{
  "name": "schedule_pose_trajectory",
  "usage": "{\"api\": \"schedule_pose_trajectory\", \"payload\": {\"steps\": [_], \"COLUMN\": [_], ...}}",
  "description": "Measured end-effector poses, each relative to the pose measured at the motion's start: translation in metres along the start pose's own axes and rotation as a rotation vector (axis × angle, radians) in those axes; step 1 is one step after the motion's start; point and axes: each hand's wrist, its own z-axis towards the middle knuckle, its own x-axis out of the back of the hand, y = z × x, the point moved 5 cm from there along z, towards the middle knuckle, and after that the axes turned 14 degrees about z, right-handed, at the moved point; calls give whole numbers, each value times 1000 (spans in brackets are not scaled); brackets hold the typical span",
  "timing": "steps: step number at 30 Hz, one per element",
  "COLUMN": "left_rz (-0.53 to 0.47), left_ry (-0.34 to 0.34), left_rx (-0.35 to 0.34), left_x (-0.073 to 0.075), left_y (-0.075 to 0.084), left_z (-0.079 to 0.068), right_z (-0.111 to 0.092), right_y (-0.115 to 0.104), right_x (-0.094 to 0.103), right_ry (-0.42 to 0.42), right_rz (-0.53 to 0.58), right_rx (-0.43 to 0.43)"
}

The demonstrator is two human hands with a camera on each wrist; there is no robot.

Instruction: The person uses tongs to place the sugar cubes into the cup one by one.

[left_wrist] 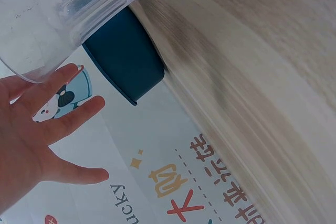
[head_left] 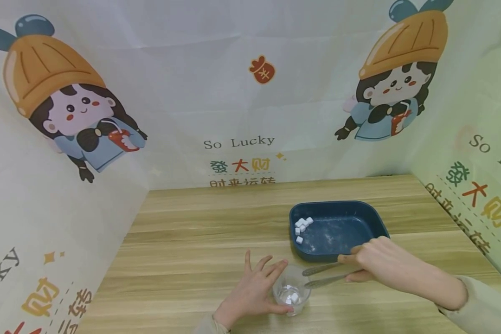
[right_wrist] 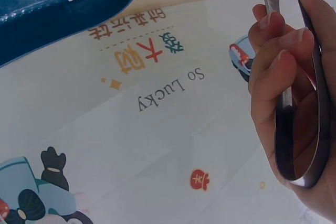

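My left hand [head_left: 253, 288] steadies a clear plastic cup [head_left: 302, 302] between thumb and index finger, its other fingers spread. A few white cubes [head_left: 294, 298] lie at the bottom of the cup. In the left wrist view the cup [left_wrist: 37, 24] shows ridged, see-through walls. My right hand [head_left: 382, 260] grips metal tongs [head_left: 327, 280] with perforated tips. The tong tips stand apart at the right side of the cup's rim, with nothing between them. The right wrist view shows the U-shaped bend of the tongs [right_wrist: 321, 114] against the palm.
Behind the cup stands a dark blue tray [head_left: 342, 232], with several white cubes [head_left: 302, 223] gathered at its left end. Wood-grain tabletop [head_left: 192, 236] extends to the left. Printed sheets [head_left: 183, 93] hang as walls at the back and both sides.
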Motion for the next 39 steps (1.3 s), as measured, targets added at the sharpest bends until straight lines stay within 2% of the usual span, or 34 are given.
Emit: {"api": "schedule_pose_trajectory", "payload": {"steps": [4,10,20,26,34,39], "left_rz": [-4,-2,-13,-8,4,3], "left_ry": [-6,-3,-9,-4,-3,3], "left_rx": [2,4,7,6,4,4], "left_x": [-1,-1,-1,0,1,1], "left_y": [0,0,-1,-1,0,-1], "left_z": [0,0,1,1,1,1], "right_z": [-4,-10,-19,-23,-21,-19], "right_y": [5,15,35,45,62,74], "right_x": [0,-1,4,6,8,9], "right_ry": [12,-16,-23,6,10,3], "right_rz": [43,97,99,104,65,89], "right_rx": [-35,-98,-167,-184,-190,-236]}}
